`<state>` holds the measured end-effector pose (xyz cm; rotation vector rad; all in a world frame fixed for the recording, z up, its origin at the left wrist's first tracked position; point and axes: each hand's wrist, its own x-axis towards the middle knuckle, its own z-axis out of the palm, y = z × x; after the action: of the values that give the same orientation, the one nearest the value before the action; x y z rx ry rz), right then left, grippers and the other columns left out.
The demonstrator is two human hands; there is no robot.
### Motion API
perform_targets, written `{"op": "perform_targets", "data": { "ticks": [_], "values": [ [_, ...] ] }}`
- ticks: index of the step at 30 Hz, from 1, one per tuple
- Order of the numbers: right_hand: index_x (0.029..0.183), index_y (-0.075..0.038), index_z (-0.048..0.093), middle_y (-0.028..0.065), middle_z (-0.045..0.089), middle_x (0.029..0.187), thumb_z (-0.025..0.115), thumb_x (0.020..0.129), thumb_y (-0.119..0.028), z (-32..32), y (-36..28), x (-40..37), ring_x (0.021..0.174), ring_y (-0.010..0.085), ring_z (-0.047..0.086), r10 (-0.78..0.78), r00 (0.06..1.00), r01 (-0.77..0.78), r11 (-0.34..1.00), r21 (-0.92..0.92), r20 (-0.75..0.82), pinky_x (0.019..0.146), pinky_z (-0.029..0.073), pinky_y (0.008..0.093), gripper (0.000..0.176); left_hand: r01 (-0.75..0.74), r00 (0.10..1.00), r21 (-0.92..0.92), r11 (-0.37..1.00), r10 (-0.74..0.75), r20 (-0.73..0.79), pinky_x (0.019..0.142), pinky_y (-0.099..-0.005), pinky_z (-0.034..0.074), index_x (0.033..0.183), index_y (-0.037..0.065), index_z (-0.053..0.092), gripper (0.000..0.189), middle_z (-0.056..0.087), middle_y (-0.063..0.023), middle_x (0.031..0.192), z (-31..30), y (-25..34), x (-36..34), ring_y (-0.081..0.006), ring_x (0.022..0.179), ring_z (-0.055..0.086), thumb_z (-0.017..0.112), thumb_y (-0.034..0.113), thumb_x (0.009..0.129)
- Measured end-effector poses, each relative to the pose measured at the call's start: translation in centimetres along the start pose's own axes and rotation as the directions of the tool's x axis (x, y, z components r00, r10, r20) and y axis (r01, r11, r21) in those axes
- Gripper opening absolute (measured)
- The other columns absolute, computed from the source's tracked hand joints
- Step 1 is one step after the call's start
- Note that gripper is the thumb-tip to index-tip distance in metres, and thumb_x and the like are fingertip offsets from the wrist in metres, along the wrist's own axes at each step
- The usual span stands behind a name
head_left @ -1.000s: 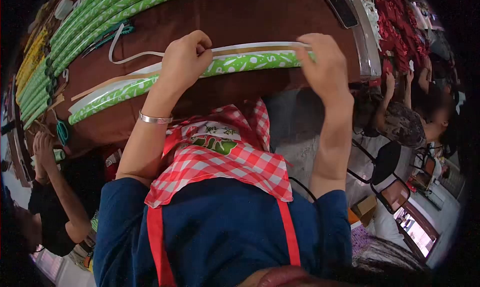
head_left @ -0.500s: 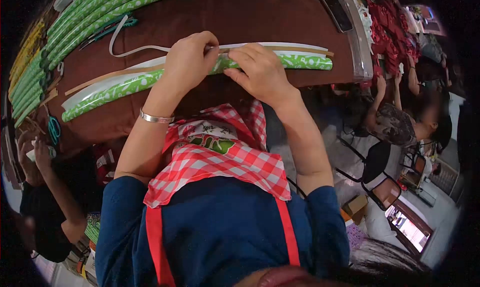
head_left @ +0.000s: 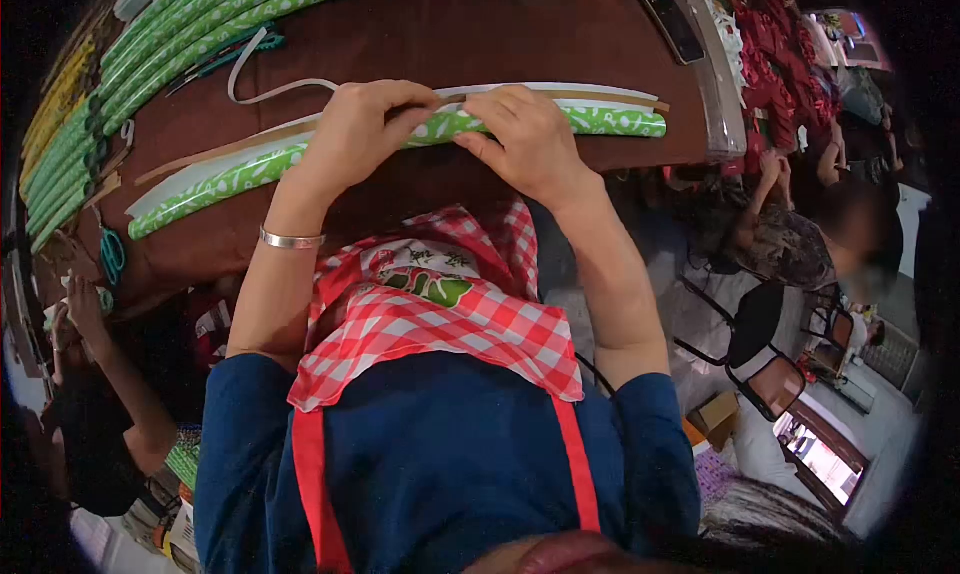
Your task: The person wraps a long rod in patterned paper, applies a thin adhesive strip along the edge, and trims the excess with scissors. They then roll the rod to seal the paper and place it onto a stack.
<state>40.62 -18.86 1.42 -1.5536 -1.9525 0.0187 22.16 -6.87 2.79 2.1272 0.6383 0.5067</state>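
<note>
Closed over the green patterned paper (head_left: pixel 440 127), the right hand (head_left: pixel 530 139) has its fingers on the far side and its thumb against the near side. Curled beside it, the left hand (head_left: pixel 368 134) touches the same paper, its fingertips and thumb close together; whether they pinch the sheet, I cannot tell. Both meet around the paper's middle, with a short green stretch showing between the thumbs. The paper lies lengthwise along the near edge of the brown worktop (head_left: pixel 500 34), its near side rounded like a roll and its white underside showing along the far side, where a thin brown strip (head_left: pixel 615 98) runs. Beyond the left hand a white ribbon (head_left: pixel 285 93) bends in a loop. Green rolls (head_left: pixel 170 54) lie side by side toward the worktop's far left corner, with teal-handled scissors (head_left: pixel 225 56) just beside them. Another teal handle (head_left: pixel 112 256) shows by the near left corner. A black phone (head_left: pixel 668 19) lies near the right edge. Past the left edge, a co-worker's hands (head_left: pixel 85 309) are raised, their grip unclear.
</note>
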Motion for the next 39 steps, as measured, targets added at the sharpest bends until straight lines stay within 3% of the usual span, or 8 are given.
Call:
{"op": "perform_targets", "data": {
  "ticks": [7, 12, 16, 18, 26, 32, 38, 39],
  "values": [
    [0.090, -0.006, 0.063, 0.0084, 0.065, 0.087, 0.075, 0.071, -0.023, 0.9, 0.1, 0.0, 0.085, 0.0267, 0.061, -0.065, 0.996, 0.064, 0.998, -0.009, -0.065, 0.072, 0.049, 0.0387, 0.029, 0.009, 0.973, -0.159, 0.987, 0.028, 0.230, 0.075, -0.0274, 0.051, 0.103, -0.003, 0.067, 0.019, 0.070, -0.0076, 0.096, -2.7, -1.5, -0.1, -0.0126, 0.083, 0.062, 0.064, 0.002, 0.085],
    [0.090, -0.005, 0.063, 0.0088, 0.066, 0.088, 0.074, 0.072, -0.024, 1.0, 0.3, -0.1, 0.084, 0.0268, 0.061, -0.077, 0.995, 0.076, 0.997, -0.027, -0.056, 0.073, 0.049, 0.0390, 0.028, 0.123, 0.990, -0.372, 0.920, -0.089, 0.106, 0.074, -0.0281, 0.053, 0.119, 0.002, 0.061, 0.027, 0.068, -0.0066, 0.106, -5.9, -3.4, -0.6, -0.0125, 0.086, 0.063, 0.059, 0.006, 0.092],
    [0.091, -0.006, 0.063, 0.0083, 0.066, 0.090, 0.074, 0.073, -0.025, 0.7, 0.1, -0.1, 0.085, 0.0270, 0.062, -0.061, 0.998, 0.061, 0.998, -0.020, -0.018, 0.073, 0.049, 0.0396, 0.028, 0.327, 0.944, -0.052, 0.943, -0.324, 0.068, 0.074, -0.0303, 0.053, 0.119, 0.002, 0.061, 0.028, 0.066, -0.0078, 0.108, -6.7, -2.5, -0.6, -0.0155, 0.087, 0.064, 0.058, 0.009, 0.092],
    [0.091, -0.006, 0.063, 0.0081, 0.066, 0.092, 0.073, 0.074, -0.025, 0.6, 0.1, 0.0, 0.086, 0.0271, 0.062, -0.065, 0.997, 0.064, 0.998, -0.030, -0.033, 0.074, 0.049, 0.0397, 0.028, -0.123, 0.991, 0.340, 0.932, 0.099, 0.088, 0.076, -0.0338, 0.052, 0.120, 0.002, 0.060, 0.033, 0.065, -0.0105, 0.103, -6.5, -3.7, -0.4, -0.0221, 0.089, 0.063, 0.062, 0.010, 0.088],
    [0.096, -0.005, 0.063, 0.0099, 0.066, 0.094, 0.073, 0.077, -0.025, 0.4, 0.2, -0.2, 0.089, 0.0294, 0.062, -0.065, 0.998, 0.064, 0.997, -0.052, -0.001, 0.075, 0.049, 0.0408, 0.029, -0.070, 0.988, 0.368, 0.927, 0.014, 0.152, 0.069, -0.0386, 0.047, 0.091, -0.002, 0.063, 0.017, 0.060, -0.0149, 0.087, -8.1, -4.0, -1.4, -0.0309, 0.079, 0.059, 0.065, 0.014, 0.084],
    [0.099, -0.005, 0.064, 0.0106, 0.066, 0.097, 0.073, 0.078, -0.025, 0.2, 0.2, -0.4, 0.091, 0.0309, 0.062, -0.040, 0.999, 0.041, 0.998, -0.043, 0.007, 0.076, 0.048, 0.0422, 0.031, 0.225, 0.972, 0.368, 0.902, -0.183, -0.146, 0.068, -0.0364, 0.046, 0.098, -0.002, 0.064, 0.019, 0.061, -0.0107, 0.091, -15.6, -7.9, -7.8, -0.0219, 0.077, 0.058, 0.059, 0.016, 0.093],
    [0.101, -0.004, 0.064, 0.0114, 0.067, 0.099, 0.073, 0.078, -0.022, 0.2, 0.5, -0.7, 0.095, 0.0315, 0.061, -0.045, 0.999, 0.045, 0.997, -0.056, 0.017, 0.082, 0.047, 0.0419, 0.031, 0.683, 0.726, 0.453, 0.573, -0.466, -0.506, 0.074, -0.0360, 0.050, 0.101, 0.000, 0.066, 0.027, 0.068, -0.0138, 0.091, -23.5, -9.3, -15.3, -0.0238, 0.081, 0.065, 0.059, 0.025, 0.091],
    [0.101, -0.004, 0.064, 0.0115, 0.067, 0.100, 0.073, 0.078, -0.022, 0.2, 0.5, -0.7, 0.095, 0.0315, 0.061, -0.047, 0.999, 0.048, 0.997, -0.066, 0.015, 0.082, 0.047, 0.0420, 0.031, 0.738, 0.657, 0.310, 0.600, -0.534, -0.531, 0.075, -0.0390, 0.050, 0.103, 0.002, 0.067, 0.030, 0.069, -0.0150, 0.095, -25.1, -10.9, -16.9, -0.0289, 0.086, 0.066, 0.057, 0.028, 0.091]
  ]
}}
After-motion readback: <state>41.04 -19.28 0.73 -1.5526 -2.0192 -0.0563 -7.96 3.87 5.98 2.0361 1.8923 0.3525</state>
